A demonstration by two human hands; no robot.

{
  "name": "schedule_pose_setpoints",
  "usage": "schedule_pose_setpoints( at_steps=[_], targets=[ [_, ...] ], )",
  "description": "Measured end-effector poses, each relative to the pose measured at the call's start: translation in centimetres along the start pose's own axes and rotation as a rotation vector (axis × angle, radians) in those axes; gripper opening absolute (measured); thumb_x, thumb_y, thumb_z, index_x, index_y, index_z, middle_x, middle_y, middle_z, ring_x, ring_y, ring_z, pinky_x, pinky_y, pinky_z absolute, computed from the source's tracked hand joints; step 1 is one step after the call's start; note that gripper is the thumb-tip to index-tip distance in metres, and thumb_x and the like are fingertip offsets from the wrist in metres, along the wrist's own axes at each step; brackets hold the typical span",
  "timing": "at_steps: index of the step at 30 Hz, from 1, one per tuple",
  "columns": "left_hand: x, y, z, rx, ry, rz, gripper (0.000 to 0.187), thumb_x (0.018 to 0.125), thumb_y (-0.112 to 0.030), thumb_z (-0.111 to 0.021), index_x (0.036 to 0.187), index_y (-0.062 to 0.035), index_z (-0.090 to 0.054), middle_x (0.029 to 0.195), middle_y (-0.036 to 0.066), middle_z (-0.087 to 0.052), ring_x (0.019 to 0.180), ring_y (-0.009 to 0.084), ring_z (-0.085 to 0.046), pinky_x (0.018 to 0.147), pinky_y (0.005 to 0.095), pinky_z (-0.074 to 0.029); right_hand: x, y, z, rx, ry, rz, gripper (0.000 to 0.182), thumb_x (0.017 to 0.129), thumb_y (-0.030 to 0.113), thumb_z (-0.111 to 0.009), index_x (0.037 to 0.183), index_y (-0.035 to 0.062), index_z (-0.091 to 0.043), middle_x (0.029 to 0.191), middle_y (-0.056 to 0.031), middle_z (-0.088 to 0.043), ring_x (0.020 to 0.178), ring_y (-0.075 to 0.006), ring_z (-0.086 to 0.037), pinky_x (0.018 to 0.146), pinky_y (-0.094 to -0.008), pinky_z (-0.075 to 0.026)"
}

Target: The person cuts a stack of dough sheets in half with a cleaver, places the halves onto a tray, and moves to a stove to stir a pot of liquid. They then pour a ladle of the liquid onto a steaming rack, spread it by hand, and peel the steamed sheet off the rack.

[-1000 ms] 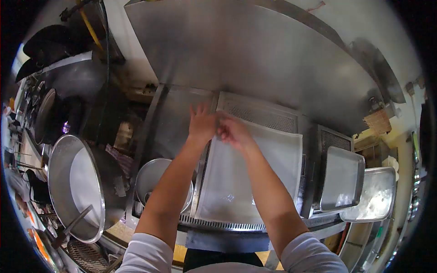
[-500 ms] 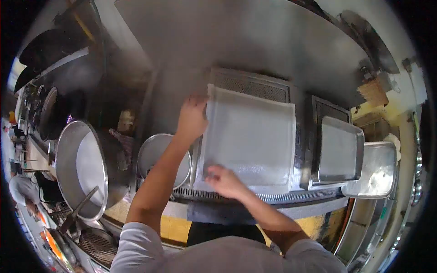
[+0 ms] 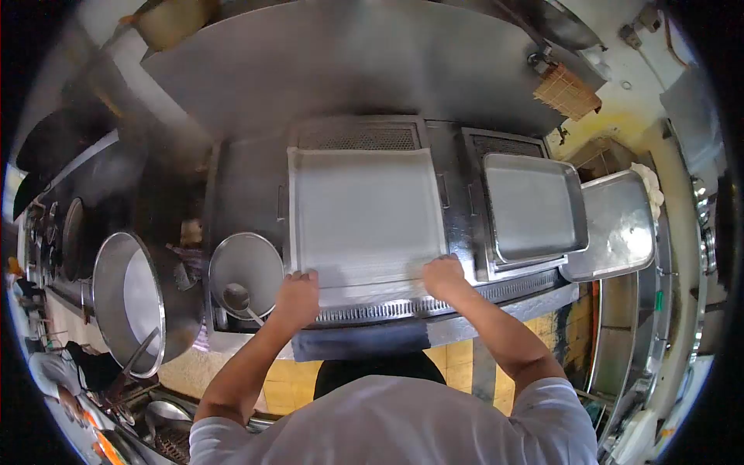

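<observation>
A white cloth (image 3: 364, 213) lies spread over a perforated steamer plate (image 3: 364, 138) set in the metal counter. At the cloth's near left corner, my left hand (image 3: 298, 298) is closed on its edge. My right hand (image 3: 445, 277) pinches the near right corner, so the front edge runs between both hands. Just left of my left hand stands a round metal pot (image 3: 246, 252) holding a pale content and a ladle (image 3: 236, 296). To the right of the cloth, a rectangular metal tray (image 3: 535, 205) rests on a second steamer plate.
Another shallow metal tray (image 3: 620, 225) sits farther right. A large tall pot (image 3: 161, 325) with a long handle leaning in it stands at left. A slotted drain (image 3: 387, 308) runs along the counter's front. Another person (image 3: 50, 372) is at far left; steam hangs around.
Both hands have moved to the near corners of the cloth, the left one down from its far left edge, the right one across to the right. The cloth now lies farther back.
</observation>
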State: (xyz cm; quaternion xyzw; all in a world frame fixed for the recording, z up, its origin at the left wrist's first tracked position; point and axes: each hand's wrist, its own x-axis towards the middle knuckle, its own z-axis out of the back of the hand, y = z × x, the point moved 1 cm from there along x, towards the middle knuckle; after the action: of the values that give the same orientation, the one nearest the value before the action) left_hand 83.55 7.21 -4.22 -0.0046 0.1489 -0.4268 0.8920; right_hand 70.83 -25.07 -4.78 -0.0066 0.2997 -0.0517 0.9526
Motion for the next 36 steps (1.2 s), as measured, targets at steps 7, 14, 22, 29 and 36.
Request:
schedule_pose_setpoints(
  at_steps=[7, 14, 22, 29, 36],
  targets=[
    [3.0, -4.8, 0.7, -0.342, -0.275, 0.066, 0.035, 0.078, -0.009, -0.068, 0.112, -0.0011, -0.066, 0.093, 0.020, -0.073, 0.091, 0.0374, -0.069, 0.084, 0.0486, -0.055, 1.6, -6.5, 2.5, 0.660, -0.387, -0.125, 0.025, 0.086, 0.023, -0.062, 0.098, 0.0076, -0.078, 0.097, -0.0198, -0.075, 0.095, -0.0403, -0.072, 0.088, -0.0491, -0.057],
    [4.4, -12.1, 0.7, -0.587, -0.394, 0.081, 0.028, 0.082, -0.007, -0.068, 0.110, -0.0051, -0.069, 0.089, 0.018, -0.072, 0.084, 0.0377, -0.069, 0.078, 0.0488, -0.057, 16.3, -12.6, 8.9, 0.622, -0.764, -0.276, 0.041, 0.084, 0.026, -0.071, 0.115, -0.0006, -0.068, 0.114, -0.0261, -0.069, 0.110, -0.0424, -0.065, 0.094, -0.0479, -0.054],
    [0.1, -13.2, -1.0, -0.654, -0.355, 0.255, 0.025, 0.085, -0.010, -0.069, 0.110, -0.0071, -0.070, 0.090, 0.015, -0.073, 0.087, 0.0362, -0.071, 0.077, 0.0477, -0.058, 24.1, -12.8, 12.3, 0.240, -0.618, -0.334, 0.060, 0.086, 0.027, -0.073, 0.137, 0.0001, -0.056, 0.136, -0.0201, -0.055, 0.133, -0.0377, -0.049, 0.104, -0.0505, -0.049],
    [-2.0, -11.9, -1.3, -0.695, -0.376, 0.287, 0.023, 0.085, -0.010, -0.070, 0.108, -0.0071, -0.071, 0.089, 0.015, -0.073, 0.083, 0.0366, -0.071, 0.075, 0.0479, -0.058, 19.6, -10.9, 7.2, 0.161, -0.680, -0.256, 0.079, 0.084, 0.021, -0.072, 0.152, 0.0005, -0.039, 0.149, -0.0241, -0.045, 0.135, -0.0412, -0.046, 0.107, -0.0509, -0.046],
    [-3.4, -8.8, -1.1, -0.755, -0.466, 0.203, 0.023, 0.084, -0.008, -0.069, 0.107, -0.0063, -0.072, 0.088, 0.017, -0.073, 0.081, 0.0375, -0.071, 0.074, 0.0483, -0.058, 1.8, -3.4, -2.2, 0.263, -0.427, -0.328, 0.092, 0.082, 0.021, -0.073, 0.158, 0.0009, -0.025, 0.161, -0.0283, -0.025, 0.141, -0.0480, -0.037, 0.111, -0.0577, -0.041]
  ],
)
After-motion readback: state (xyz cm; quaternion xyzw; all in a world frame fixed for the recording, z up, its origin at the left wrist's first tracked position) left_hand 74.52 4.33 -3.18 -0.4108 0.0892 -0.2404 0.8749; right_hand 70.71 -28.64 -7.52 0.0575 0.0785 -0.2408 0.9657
